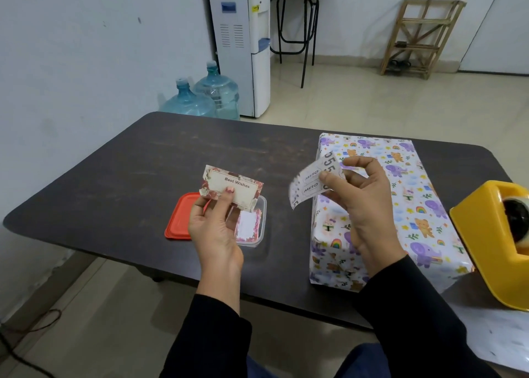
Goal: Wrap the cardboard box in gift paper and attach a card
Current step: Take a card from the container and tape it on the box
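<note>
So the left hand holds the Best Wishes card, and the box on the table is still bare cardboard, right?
Not quite: the box is already wrapped, with elephants and rainbows printed all over, as the head view shows. The left hand does hold the Best Wishes card.

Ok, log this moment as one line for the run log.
wrapped box: on table | left hand: holds Best Wishes card | right hand: pinches label strip | status: card not yet attached
</note>
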